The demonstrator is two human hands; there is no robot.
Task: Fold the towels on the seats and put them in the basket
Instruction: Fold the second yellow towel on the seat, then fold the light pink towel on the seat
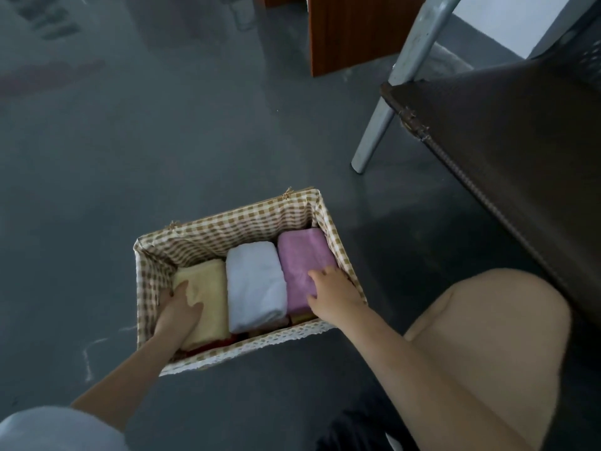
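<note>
Lying lengthwise front-to-back in basket (227,227), 3 towels (255,283) under 2 flat-fingered hands (335,296).

Three folded towels side by side in a lined basket on the floor.

The basket (227,229) is rectangular, with a brown-and-white checked cloth lining and a white lace trim along its near rim. Under the left grip (177,312) lies the yellow towel (208,288), a folded bundle against the basket's left wall. Under the right grip (331,291) lies the purple towel (302,258), folded flat against the right wall. Between the two grips sits the white towel (253,284), a plump folded roll touching both neighbours. Beneath the three, edges of other coloured cloth show at the near side, too hidden to tell apart.
</note>
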